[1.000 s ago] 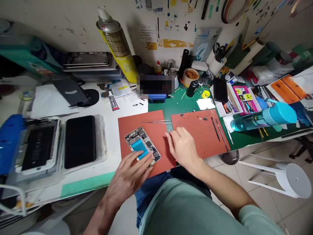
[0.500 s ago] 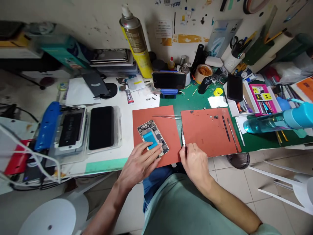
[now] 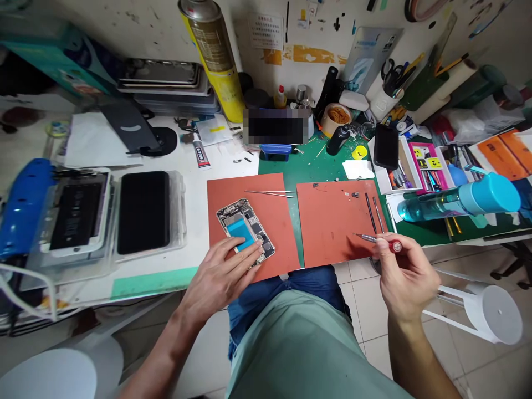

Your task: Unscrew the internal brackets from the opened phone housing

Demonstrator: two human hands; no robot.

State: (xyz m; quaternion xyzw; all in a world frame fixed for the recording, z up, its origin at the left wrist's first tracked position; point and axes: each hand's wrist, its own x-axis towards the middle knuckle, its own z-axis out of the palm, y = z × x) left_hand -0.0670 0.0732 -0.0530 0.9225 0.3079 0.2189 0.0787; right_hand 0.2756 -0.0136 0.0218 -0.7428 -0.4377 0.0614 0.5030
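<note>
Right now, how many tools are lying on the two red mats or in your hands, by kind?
Tweezers: 1
Screwdriver, in right hand: 1
Slender tools: 2
Total: 4

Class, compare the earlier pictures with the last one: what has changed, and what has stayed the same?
The right hand has taken up a red-handled screwdriver and moved right, past the right mat. The left hand stayed on the opened phone; the tweezers stayed put.
</note>
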